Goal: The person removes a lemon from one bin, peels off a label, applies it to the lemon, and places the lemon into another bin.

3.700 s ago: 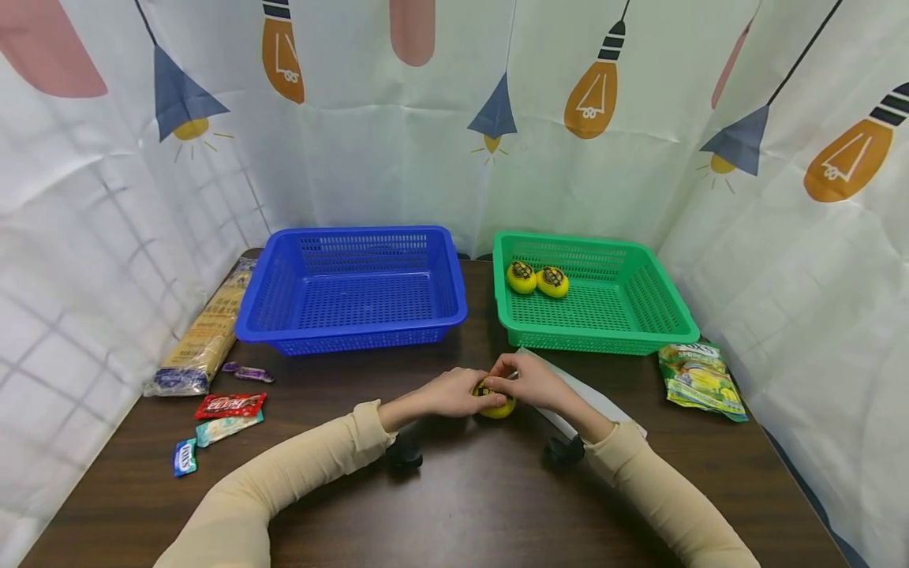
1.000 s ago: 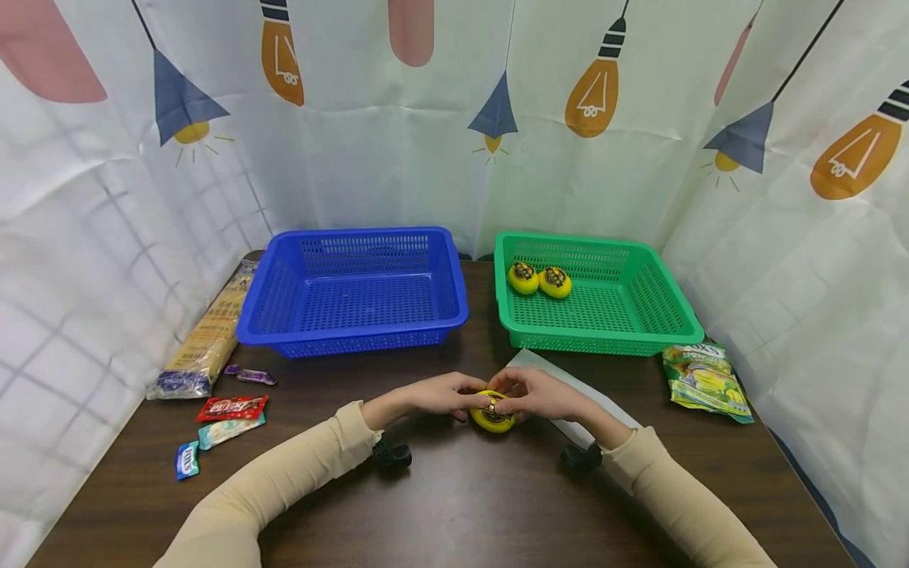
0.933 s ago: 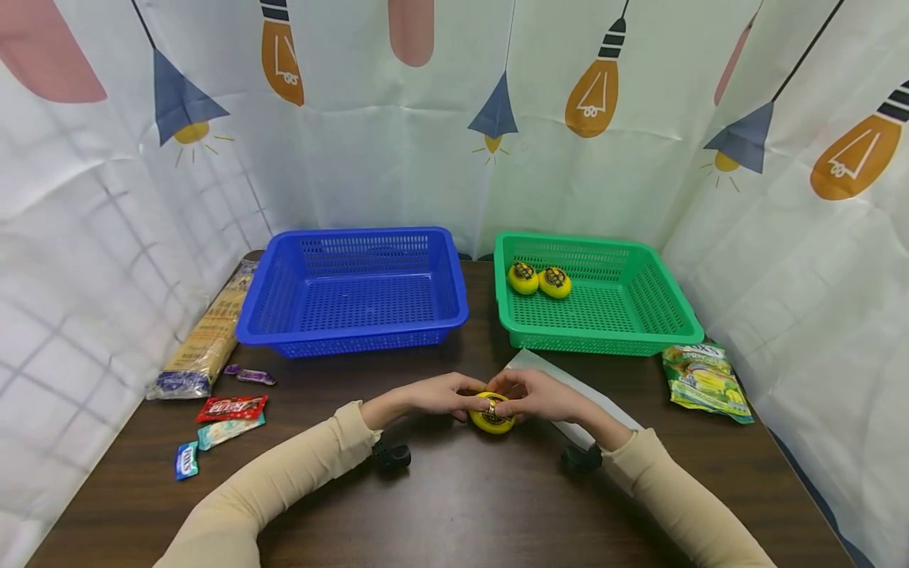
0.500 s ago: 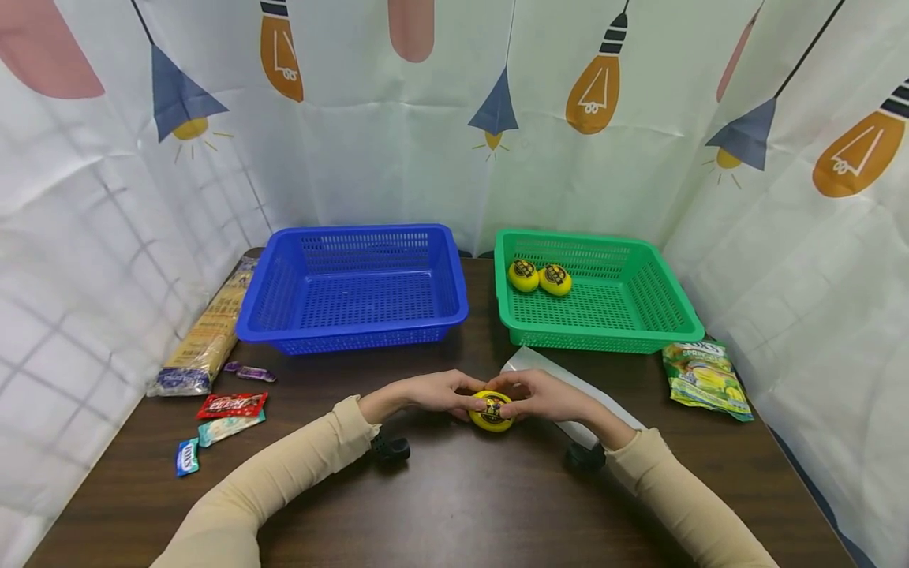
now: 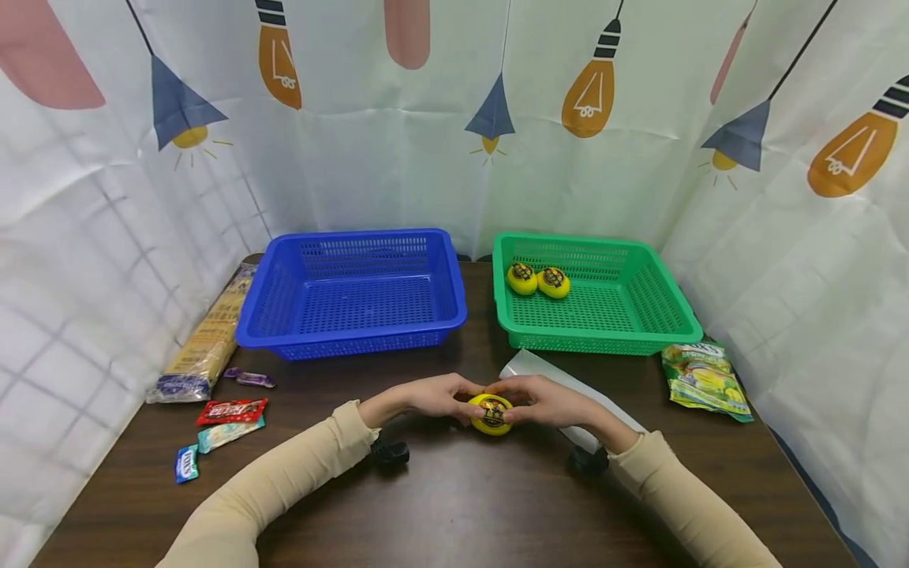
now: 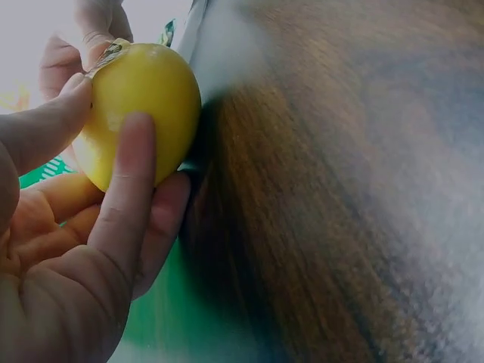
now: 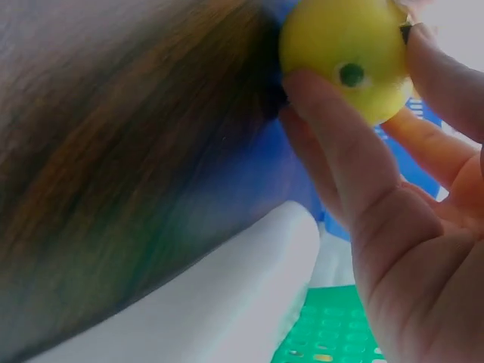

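Observation:
A yellow lemon (image 5: 490, 424) with a black-and-gold label sits between both hands above the front middle of the dark table. My left hand (image 5: 439, 396) grips it from the left, thumb at the label's edge. In the left wrist view the fingers (image 6: 134, 151) curl under the lemon (image 6: 170, 91). From the other side my right hand (image 5: 545, 401) holds it, with its thumb also at the label. The right wrist view shows the lemon's green stem end (image 7: 351, 75) facing that hand. Two labelled lemons (image 5: 537, 281) lie in the green basket (image 5: 596, 345).
A blue basket (image 5: 355, 345) stands at the back left. A whitish strip (image 5: 568, 386) lies under my right forearm. Sweets in wrappers (image 5: 231, 412) and a long yellow packet (image 5: 206, 339) are at the left. A green snack bag (image 5: 705, 377) lies right.
Earlier both hands covered most of the lemon. Since then it has come slightly nearer and turned, so its label shows between the thumbs. My right thumb has drawn back a little.

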Motion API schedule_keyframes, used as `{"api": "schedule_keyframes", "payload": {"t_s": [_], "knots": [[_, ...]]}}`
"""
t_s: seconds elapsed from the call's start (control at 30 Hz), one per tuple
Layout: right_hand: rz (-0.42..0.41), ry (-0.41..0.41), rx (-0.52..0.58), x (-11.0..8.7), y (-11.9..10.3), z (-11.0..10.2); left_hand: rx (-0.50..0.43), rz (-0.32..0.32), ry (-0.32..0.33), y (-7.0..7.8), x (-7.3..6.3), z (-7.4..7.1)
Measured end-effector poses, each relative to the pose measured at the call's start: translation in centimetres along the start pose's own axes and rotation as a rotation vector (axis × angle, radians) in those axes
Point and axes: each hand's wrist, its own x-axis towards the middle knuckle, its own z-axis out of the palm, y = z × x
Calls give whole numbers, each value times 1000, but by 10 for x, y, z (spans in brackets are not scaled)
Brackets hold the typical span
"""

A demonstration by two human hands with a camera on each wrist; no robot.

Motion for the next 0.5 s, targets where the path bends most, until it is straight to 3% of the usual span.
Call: {"api": "schedule_keyframes", "payload": {"t_s": [0.2,0.4,0.5], "knots": [[-26,49,-72,-3,1,4,35,18,45,-2,0,-1],[-109,191,-264,-1,-4,18,103,-1,136,-3,0,1],[-102,259,-317,2,-7,24,153,4,170,-2,1,1]]}}
